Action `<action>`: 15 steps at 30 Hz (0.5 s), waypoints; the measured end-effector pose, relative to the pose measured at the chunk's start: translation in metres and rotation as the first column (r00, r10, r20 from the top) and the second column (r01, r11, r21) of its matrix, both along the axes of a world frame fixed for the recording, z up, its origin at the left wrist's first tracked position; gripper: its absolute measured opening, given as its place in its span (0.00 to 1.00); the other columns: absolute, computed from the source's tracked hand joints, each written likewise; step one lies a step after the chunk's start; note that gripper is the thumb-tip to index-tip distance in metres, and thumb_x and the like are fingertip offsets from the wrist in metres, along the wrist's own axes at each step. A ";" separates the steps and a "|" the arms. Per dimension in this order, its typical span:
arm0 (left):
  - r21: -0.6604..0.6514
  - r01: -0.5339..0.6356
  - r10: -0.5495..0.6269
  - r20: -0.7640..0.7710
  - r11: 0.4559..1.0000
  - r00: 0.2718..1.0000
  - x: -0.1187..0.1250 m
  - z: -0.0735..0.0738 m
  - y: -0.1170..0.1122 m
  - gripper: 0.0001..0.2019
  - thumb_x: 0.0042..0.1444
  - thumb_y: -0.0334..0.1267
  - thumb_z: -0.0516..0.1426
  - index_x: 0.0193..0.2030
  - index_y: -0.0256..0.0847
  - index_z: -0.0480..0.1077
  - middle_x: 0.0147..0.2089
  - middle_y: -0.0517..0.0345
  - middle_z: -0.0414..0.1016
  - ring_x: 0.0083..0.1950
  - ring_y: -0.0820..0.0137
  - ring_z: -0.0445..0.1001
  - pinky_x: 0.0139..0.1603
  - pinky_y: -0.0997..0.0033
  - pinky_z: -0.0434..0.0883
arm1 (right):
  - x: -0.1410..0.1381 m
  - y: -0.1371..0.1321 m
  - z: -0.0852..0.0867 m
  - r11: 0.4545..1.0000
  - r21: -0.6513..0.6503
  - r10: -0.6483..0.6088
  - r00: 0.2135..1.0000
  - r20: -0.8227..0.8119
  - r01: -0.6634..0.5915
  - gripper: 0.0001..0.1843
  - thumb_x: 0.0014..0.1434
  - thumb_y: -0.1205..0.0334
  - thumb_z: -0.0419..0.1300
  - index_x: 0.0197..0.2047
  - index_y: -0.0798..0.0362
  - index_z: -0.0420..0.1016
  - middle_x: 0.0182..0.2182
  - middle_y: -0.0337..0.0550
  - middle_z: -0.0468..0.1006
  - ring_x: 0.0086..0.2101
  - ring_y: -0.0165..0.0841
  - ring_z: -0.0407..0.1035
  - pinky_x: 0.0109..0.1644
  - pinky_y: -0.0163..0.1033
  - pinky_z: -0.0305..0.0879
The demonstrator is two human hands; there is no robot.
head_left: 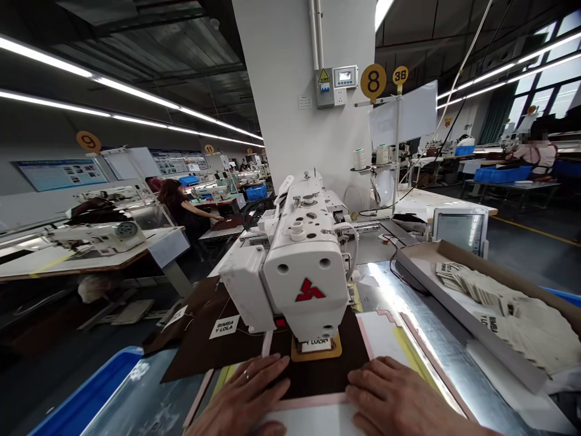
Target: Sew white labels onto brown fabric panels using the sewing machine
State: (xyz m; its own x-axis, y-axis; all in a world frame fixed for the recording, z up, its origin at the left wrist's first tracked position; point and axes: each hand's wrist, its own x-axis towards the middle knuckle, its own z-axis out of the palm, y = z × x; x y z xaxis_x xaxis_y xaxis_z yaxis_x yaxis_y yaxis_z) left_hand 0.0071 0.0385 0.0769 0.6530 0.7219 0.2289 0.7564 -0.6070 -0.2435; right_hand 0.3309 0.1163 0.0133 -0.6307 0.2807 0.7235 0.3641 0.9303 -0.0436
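A white sewing machine (302, 266) stands right in front of me, its head over a dark brown fabric piece (318, 376). Under the head, a brass-coloured clamp frame (336, 350) surrounds a white label (316, 344), partly hidden by the machine. My left hand (247, 393) lies flat with fingers stretched at the fabric's near left edge. At its near right edge rests my right hand (393, 393), also flat, fingertips on the cloth. More brown fabric (195, 348) spreads to the left, bearing a printed white label (224, 327).
On the right, a cardboard box (472, 321) holds many loose labels (512, 309), with a small screen (460, 230) behind it. A blue bin (91, 393) sits low at left. Thread cones (359, 159) stand beyond the machine. A co-worker (179, 209) sits at another table.
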 end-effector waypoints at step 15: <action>-0.081 0.109 -0.099 0.115 0.991 0.988 0.024 -0.012 0.011 0.20 0.69 0.48 0.62 0.66 0.52 0.74 0.67 0.62 0.75 0.64 0.60 0.77 0.68 0.64 0.72 | 0.024 -0.017 0.009 0.992 0.113 -0.074 0.977 0.198 0.052 0.13 0.78 0.52 0.53 0.55 0.40 0.78 0.53 0.35 0.85 0.46 0.35 0.80 0.54 0.41 0.75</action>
State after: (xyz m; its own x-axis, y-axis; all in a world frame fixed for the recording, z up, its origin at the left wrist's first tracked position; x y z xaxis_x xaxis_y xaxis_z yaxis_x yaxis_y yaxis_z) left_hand 0.0308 0.0496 0.0653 0.6998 0.6717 0.2431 0.7074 -0.6989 -0.1052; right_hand 0.3544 0.0997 0.0223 -0.7500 0.2525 0.6113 0.4130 0.9007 0.1346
